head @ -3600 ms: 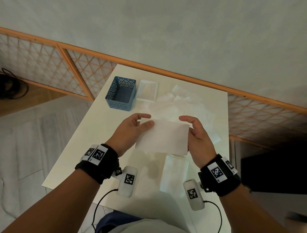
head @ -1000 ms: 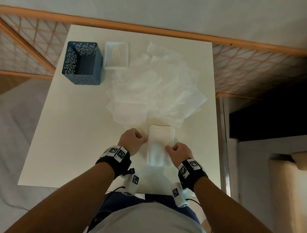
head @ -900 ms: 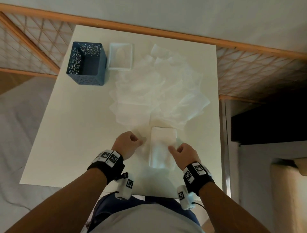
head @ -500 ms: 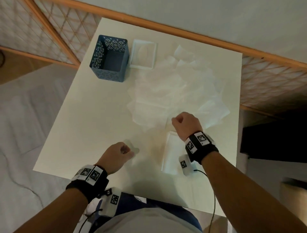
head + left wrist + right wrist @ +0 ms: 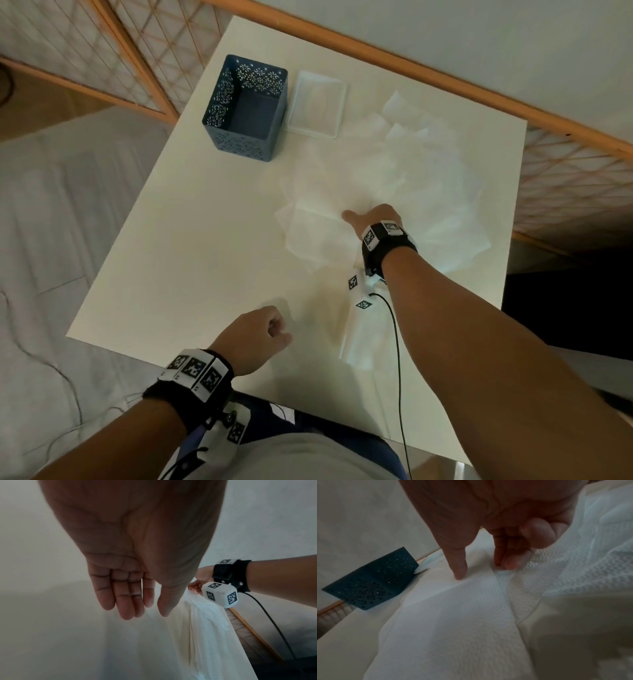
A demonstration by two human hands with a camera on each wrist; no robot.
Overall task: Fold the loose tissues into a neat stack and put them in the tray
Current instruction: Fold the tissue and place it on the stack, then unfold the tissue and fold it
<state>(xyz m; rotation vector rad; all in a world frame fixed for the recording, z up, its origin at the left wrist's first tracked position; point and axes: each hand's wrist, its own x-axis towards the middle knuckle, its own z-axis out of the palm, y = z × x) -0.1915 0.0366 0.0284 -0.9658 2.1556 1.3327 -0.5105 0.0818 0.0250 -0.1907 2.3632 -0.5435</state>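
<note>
Loose white tissues (image 5: 404, 178) lie spread over the far right half of the white table (image 5: 205, 240). My right hand (image 5: 363, 216) reaches into the near left part of that pile. In the right wrist view the thumb (image 5: 459, 573) and two fingertips (image 5: 508, 562) rest on a flat tissue (image 5: 453, 622), a gap apart, while the other fingers are curled. A folded stack (image 5: 356, 342) lies near the front edge, partly under my right forearm. My left hand (image 5: 274, 329) hangs relaxed above the table left of the stack (image 5: 205, 628) and holds nothing. The white tray (image 5: 313, 132) stands at the far side.
A dark blue perforated basket (image 5: 239, 144) stands directly left of the tray; it also shows in the right wrist view (image 5: 373, 584). An orange wooden rail (image 5: 445, 78) runs behind the table. The table's left half is bare. A cable (image 5: 397, 359) trails from my right wrist.
Both hands have left the folded stack. My right hand has moved forward onto the loose pile. My left hand has pulled back towards the front edge, empty.
</note>
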